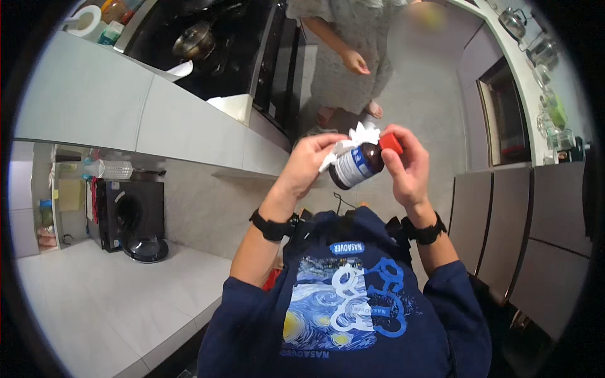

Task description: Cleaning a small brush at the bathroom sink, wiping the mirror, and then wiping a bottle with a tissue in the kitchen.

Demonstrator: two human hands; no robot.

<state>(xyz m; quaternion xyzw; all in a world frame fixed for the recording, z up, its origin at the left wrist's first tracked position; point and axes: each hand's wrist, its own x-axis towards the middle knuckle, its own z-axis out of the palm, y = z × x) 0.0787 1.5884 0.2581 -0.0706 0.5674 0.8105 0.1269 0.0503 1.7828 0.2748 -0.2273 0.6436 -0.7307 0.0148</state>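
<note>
Left hand [309, 160] closed around a small dark brown glass bottle [359, 165] with a white-and-blue label, held raised in front of the chest, tilted. White crumpled paper [364, 133] bunched at the bottle's mouth; contents cannot be told. Right hand [406, 167] pinches a red plastic cap [391, 143] just beside the neck. Another person's hand [355, 62] hangs well apart, above grey tile floor [416, 94].

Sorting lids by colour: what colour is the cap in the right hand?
Red; the cap shows in the head view, held by the right hand.
</note>
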